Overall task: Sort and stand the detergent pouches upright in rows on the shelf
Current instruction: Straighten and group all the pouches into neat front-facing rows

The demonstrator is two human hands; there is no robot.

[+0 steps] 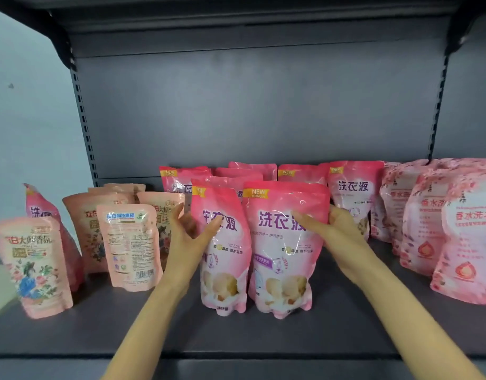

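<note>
Two bright pink detergent pouches stand upright side by side at the shelf's middle front. My left hand (191, 234) holds the left front pouch (225, 270) by its left edge, thumb across its face. My right hand (335, 231) grips the right front pouch (283, 259) at its right edge, thumb on its front. Several more bright pink pouches (354, 193) stand in rows behind them. Peach floral pouches (33, 264) stand at the left, one of them (129, 245) turned back to front. One bright pink pouch (40, 209) leans among them.
Pale pink blossom-print pouches (467, 242) stand in a row at the right. The dark grey shelf board (236, 335) runs across the front, with its back panel (250, 111) behind. Another shelf hangs overhead. A pale wall lies to the left.
</note>
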